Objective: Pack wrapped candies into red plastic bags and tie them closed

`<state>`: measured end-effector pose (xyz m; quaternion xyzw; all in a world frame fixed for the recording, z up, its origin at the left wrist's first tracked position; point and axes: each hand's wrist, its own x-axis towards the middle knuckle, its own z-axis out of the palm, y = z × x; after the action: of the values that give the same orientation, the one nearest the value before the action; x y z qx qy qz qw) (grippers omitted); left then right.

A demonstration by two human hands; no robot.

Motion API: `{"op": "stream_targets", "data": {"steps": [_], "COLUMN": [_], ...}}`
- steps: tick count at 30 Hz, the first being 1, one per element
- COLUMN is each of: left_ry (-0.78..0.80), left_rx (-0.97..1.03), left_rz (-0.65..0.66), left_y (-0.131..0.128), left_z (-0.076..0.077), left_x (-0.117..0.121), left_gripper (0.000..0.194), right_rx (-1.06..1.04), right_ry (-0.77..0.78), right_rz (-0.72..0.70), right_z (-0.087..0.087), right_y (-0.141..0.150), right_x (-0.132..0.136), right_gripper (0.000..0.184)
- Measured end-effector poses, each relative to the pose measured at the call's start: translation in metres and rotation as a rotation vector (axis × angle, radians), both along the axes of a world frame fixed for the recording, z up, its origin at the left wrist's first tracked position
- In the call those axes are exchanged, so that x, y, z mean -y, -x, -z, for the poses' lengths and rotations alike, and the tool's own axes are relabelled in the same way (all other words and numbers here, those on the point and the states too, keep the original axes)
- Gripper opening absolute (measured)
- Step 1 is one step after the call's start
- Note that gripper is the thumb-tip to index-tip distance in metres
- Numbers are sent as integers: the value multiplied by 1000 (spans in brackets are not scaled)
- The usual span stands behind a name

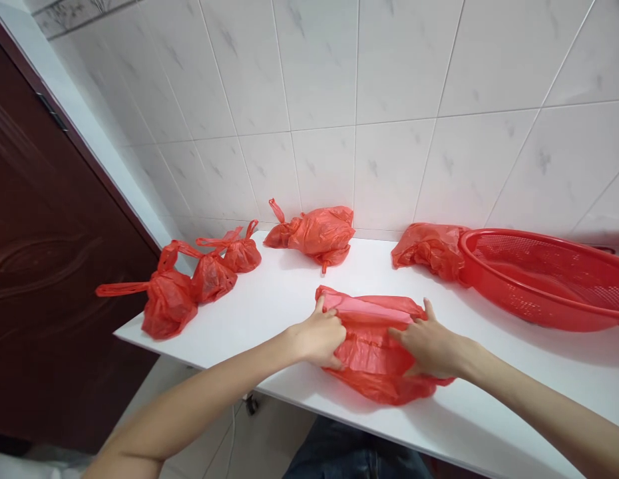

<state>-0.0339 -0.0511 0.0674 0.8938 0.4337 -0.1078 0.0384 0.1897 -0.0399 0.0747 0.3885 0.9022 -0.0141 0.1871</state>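
I am working with both hands on the nearest of six red plastic bags, a flattened one lying close to the front edge of the white tabletop. My left hand is bunching the bag's left side, its fingers closing narrowly on the thin plastic while the thumb stands up by the top fold. My right hand is pressing on the right side, its fingers spread wide and flat, not closing on anything. Below the edge, my jeans are showing over the floor. Farther along the tabletop, three knotted bags are sitting in a row at the left, their loose handles sticking out. A fifth bag is lying against the foot of the tiled wall, and a sixth, crumpled one is touching the rim of one red plastic colander at the right. A dark red door is standing at the far left.
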Motion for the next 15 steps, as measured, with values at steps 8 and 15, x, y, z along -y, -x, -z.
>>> {"op": "stream_targets", "data": {"steps": [8,15], "left_ry": [29,-5], "left_rx": [-61,28], "left_rz": [-97,-151], "left_y": [-2,-7], "left_z": [9,15], "left_x": [-9,-22], "left_gripper": [35,31], "right_rx": [-16,-519], "right_ry": [-36,133], "right_rz": [69,-14], "right_z": [22,-18], "right_y": [-23,-57], "right_x": [-22,-32], "right_gripper": [82,41]}}
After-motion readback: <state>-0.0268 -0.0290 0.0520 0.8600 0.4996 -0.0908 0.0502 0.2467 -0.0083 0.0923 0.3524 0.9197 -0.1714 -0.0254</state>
